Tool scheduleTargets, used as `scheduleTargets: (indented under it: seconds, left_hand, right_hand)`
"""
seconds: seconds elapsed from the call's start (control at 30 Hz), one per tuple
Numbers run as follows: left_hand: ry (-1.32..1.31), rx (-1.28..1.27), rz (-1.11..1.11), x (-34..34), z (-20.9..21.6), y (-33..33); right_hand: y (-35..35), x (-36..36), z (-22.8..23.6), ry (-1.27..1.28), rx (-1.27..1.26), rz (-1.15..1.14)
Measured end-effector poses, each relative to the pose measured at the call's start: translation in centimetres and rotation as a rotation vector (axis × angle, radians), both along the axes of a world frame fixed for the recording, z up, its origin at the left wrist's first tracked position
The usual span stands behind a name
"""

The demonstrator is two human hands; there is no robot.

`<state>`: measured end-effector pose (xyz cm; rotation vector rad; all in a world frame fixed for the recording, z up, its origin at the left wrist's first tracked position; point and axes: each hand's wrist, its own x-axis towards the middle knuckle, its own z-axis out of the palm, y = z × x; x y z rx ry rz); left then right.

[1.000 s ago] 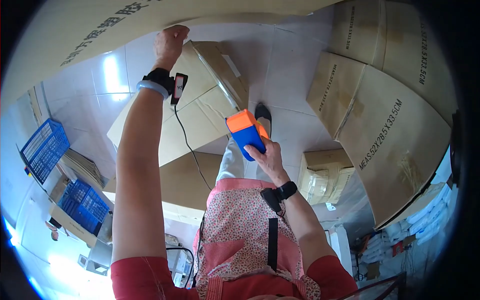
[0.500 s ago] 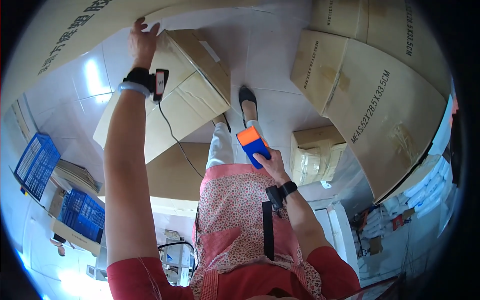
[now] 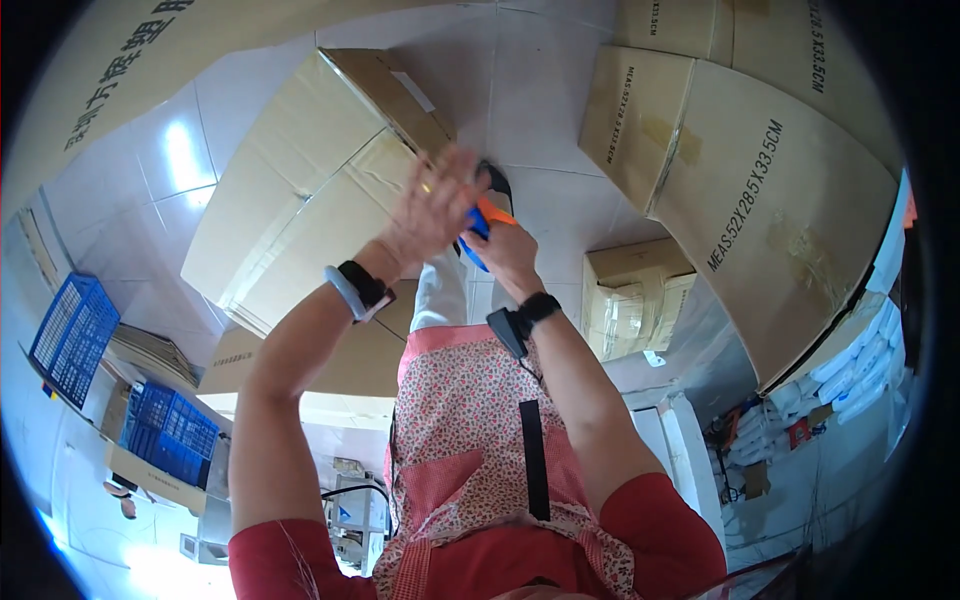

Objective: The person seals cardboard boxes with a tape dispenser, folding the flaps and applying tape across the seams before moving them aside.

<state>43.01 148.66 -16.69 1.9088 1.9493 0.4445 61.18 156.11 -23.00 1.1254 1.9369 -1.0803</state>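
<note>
Both hands meet over the cardboard box (image 3: 300, 210): right hand (image 3: 505, 250) gripping the orange-and-blue tape dispenser (image 3: 480, 228), left hand (image 3: 435, 205) blurred, fingers loosely spread, its hold unclear; box flaps closed, taping apparently pending.

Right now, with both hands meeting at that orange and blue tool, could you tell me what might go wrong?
The left hand, blurred, covers most of the orange and blue tool that the right hand grips, so fingers could be caught or nicked. Cardboard boxes crowd the tiled floor around the shoe, so a step could trip.
</note>
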Motion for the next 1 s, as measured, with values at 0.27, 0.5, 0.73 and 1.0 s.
scheduleTargets:
  seconds: [0.27,0.5,0.73,1.0]
  left_hand:
    - [0.036,0.129,1.002,-17.9,-4.2,2.1]
    - [-0.117,-0.186,0.971,-18.8,-5.6,2.4]
    - [-0.220,-0.294,0.947,-19.5,-5.8,2.6]
    - [-0.140,-0.294,1.022,-19.9,-6.0,3.5]
  right_hand:
    - [-1.0,2.0,0.0,-0.130,-0.138,-0.526]
    - [-2.5,-5.7,3.3,0.267,-0.461,-1.225]
    - [0.1,-4.6,0.2,0.212,-0.652,-1.152]
    - [-2.7,-3.5,-4.8,0.147,-0.240,-1.418]
